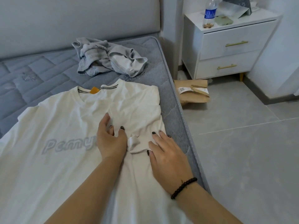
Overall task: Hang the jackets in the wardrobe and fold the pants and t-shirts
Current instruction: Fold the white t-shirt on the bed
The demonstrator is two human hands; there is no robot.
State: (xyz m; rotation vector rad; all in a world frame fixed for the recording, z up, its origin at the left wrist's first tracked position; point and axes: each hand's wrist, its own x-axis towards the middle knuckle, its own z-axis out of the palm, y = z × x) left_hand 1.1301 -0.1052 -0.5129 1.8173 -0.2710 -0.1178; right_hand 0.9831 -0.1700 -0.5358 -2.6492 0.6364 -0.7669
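Observation:
A white t-shirt (61, 126) with grey lettering lies face up on the blue-grey mattress (48, 68), its right sleeve folded inward over the chest. My left hand (111, 139) rests on the shirt near its middle, with thumb and fingers pinching a fold of the cloth. My right hand (168, 154), with a dark bead bracelet on the wrist, lies flat with straight fingers on the folded sleeve near the bed's right edge. A crumpled grey garment (106, 59) sits further back on the mattress.
The grey padded headboard (77, 18) stands behind the bed. A white nightstand (229, 46) at the right carries a water bottle (210, 12) and a phone (224, 20). A brown paper bag (192, 94) lies on the grey tiled floor (242, 151) beside the bed.

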